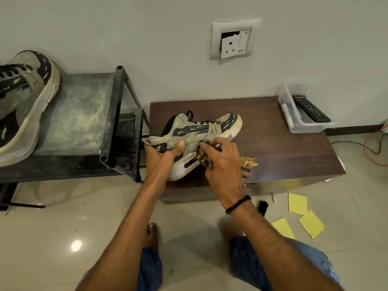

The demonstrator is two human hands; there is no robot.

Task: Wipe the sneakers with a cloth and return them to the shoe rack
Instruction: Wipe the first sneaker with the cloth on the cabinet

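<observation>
**Wiping sneaker two on the table, one already on the rack**

Shoe rack, left: dark metal frame with a scuffed top shelf. One sneaker, call it the racked sneaker, sits on that shelf, partly cut off by the frame edge. It is parked well apart from the work, so it is likely done or waiting; I can't tell which.

Brown table, just beside the rack and lower, serves as the work surface. Probably chosen because it is close to the rack, so the return is short.

Held sneaker: the task item in hand. It is over the table's near left part, tipped on its side with the sole toward the person, which exposes the side panel and midsole for wiping. I can't tell whether it rests on the table or is lifted slightly.

Left hand: wrapped around the heel end, thumb over the side panel. It braces the shoe so it doesn't slide under the rubbing.

Right hand: fingers curled on a bunched cloth, pressing it against the lower side near the midsole. A frayed edge sticks out past the palm. Bunching gives a firm pad for scrubbing.

Clear tub at the table's far right corner holds a remote, out of the way.

Yellow papers lie on the floor, unrelated to the task.

Judgement: mid-wipe, with the return to the rack still to do.
</observation>
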